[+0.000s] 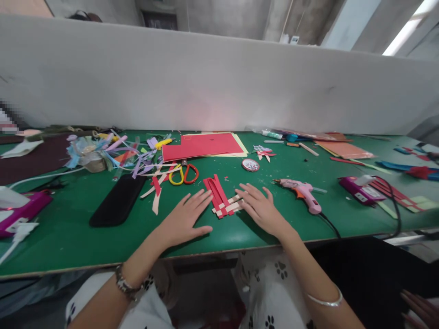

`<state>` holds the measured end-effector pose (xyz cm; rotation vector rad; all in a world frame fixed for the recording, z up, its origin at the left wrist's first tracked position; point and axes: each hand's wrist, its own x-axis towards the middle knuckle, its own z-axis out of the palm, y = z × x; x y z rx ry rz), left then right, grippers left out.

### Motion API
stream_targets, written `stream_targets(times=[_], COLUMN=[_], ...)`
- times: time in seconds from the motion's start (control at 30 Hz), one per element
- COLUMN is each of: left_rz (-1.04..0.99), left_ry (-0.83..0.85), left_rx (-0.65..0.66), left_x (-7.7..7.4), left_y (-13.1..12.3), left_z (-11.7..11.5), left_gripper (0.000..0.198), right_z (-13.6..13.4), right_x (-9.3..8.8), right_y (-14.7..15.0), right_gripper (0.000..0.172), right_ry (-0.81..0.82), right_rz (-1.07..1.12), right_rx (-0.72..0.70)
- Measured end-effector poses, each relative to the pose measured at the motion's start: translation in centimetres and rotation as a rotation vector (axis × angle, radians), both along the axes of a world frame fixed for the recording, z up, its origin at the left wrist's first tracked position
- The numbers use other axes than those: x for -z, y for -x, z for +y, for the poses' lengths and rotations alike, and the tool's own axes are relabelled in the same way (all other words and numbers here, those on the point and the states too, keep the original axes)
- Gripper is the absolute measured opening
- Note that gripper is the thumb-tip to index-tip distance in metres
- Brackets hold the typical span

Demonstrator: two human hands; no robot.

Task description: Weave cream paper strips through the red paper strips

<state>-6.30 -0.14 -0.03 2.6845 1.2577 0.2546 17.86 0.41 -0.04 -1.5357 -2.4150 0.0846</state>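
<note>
Red and cream paper strips (219,197) cross over and under each other on the green tabletop, between my two hands. My left hand (188,214) lies palm down with its fingers stretched out, the fingertips at the left edge of the red strips. From the other side my right hand (259,208) rests with its fingers spread, its fingertips over the ends of the cream strips. Neither hand grips anything. Whether the fingertips press on the strips I cannot tell. Scissors (184,174) with yellow and red handles lie just beyond my left hand.
A pink glue gun (303,191) lies right, its cord running off the front edge. A black phone (118,201) is left. Red paper sheets (206,146) lie behind. Purple power strips (361,189) sit at both sides. Another person's hand (420,308) shows at lower right.
</note>
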Motion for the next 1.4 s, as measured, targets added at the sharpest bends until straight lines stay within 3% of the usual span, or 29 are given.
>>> stream_targets(times=[0.07, 0.23, 0.43, 1.4], left_rz=[0.048, 0.021, 0.047, 0.060], left_ry=[0.035, -0.035, 0.002, -0.030], left_rx=[0.018, -0.185, -0.258, -0.330], left_x=[0.5, 1.1, 0.9, 1.5], left_y=[-0.8, -3.3, -4.1, -4.4], left_z=[-0.2, -0.2, 0.0, 0.0], left_gripper=[0.065, 0.060, 0.056, 0.051], right_z=[-0.8, -1.9, -2.0, -2.5], right_x=[0.1, 0.7, 1.0, 0.8], right_y=[0.5, 1.3, 1.4, 1.8], right_gripper=[0.042, 0.052, 0.055, 0.061], right_ry=[0.022, 0.040, 0.028, 0.095], right_rz=[-0.054, -0.130, -0.140, -0.179], right_rx=[-0.053, -0.084, -0.078, 0.037])
